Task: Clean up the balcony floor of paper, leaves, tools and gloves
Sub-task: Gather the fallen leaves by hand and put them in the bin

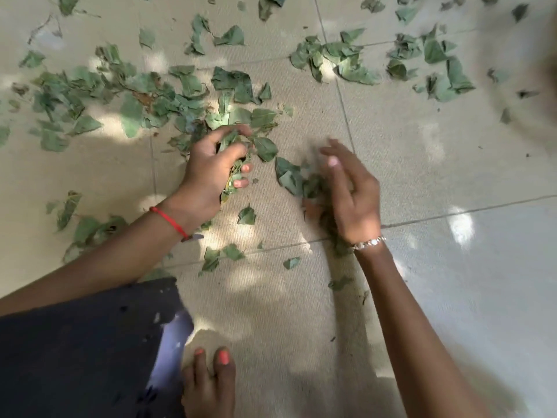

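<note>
Left hand: the left hand (211,173) has its fingers (244,168) curled round a bunch of leaves (232,140); it grips them just above the floor.
Right hand: the right hand (352,188) is blurred, its fingers straight and relaxed beside a small pile of leaves (310,185); it seems to hold nothing.
Where the leaves are: loose leaves (99,95) lie scattered on the tiled floor (407,146), most at the far left and far right, a few near the bare foot (211,384).
How they handle: I judge them very light, thin, partly dry and brittle; they slip out easily.
Where to hold: better to scoop a heap between both palms than to pinch single leaves.
</note>
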Available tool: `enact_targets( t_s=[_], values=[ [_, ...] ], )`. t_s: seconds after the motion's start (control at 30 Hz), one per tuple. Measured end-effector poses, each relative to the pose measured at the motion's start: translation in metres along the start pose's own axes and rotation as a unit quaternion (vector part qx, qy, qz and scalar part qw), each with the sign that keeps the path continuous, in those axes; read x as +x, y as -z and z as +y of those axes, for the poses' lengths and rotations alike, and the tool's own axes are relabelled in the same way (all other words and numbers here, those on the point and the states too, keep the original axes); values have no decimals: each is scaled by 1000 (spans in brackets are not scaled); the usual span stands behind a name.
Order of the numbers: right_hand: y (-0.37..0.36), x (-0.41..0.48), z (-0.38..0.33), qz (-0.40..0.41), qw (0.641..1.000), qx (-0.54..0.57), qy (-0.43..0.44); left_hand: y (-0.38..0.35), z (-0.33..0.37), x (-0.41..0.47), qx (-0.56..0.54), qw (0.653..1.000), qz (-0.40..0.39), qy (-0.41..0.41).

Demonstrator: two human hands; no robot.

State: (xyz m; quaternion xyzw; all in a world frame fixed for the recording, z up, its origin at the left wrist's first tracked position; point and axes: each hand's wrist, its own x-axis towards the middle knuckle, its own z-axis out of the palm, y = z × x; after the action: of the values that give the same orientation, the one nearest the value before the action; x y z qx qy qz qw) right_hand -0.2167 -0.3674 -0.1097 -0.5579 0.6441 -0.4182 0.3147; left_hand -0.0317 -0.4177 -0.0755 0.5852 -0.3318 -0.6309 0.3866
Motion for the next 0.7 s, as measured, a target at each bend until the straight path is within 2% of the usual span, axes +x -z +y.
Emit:
enact_targets(
  t_s=[0.07, 0.1, 0.2, 0.3, 0.37, 0.43, 0.47, 0.5, 0.57, 0.6, 0.63, 0.7],
  values=[
    [9, -16, 9, 96, 992, -44, -63, 5, -4, -3, 11, 1000, 5, 2],
    [10, -25, 12, 109, 987, -76, -88, 8, -5, -3, 16, 1000, 10, 4],
    [-6, -57, 11, 86, 967, -208, -119, 15, -6, -7, 19, 1000, 19, 9],
    [-38, -65, -1, 81, 958, -257, -100, 18, -5, -14, 12, 1000, 22, 4],
    [-48, -52, -10, 55, 973, -209, -84, 20, -3, -18, 9, 1000, 22, -6],
    [-45, -35, -20, 30, 994, -36, -102, 22, 0, -19, 0, 1000, 23, -12],
    [-39, -29, -22, 42, 993, 40, -107, 24, 1, -20, -8, 1000, 24, -15],
    [-32, -28, -24, 81, 990, 54, -98, 25, 2, -21, -13, 999, 24, -20],
    [-18, -39, -20, 173, 979, -29, -100, 27, 1, -23, -23, 999, 20, -29],
    [-15, -53, -16, 194, 969, -90, -126, 28, 0, -23, -30, 999, 18, -32],
    [-17, -71, -14, 185, 958, -152, -157, 29, -1, -23, -37, 999, 17, -32],
    [-30, -109, -14, 110, 937, -277, -183, 32, -4, -23, -42, 999, 14, -30]
  ],
)
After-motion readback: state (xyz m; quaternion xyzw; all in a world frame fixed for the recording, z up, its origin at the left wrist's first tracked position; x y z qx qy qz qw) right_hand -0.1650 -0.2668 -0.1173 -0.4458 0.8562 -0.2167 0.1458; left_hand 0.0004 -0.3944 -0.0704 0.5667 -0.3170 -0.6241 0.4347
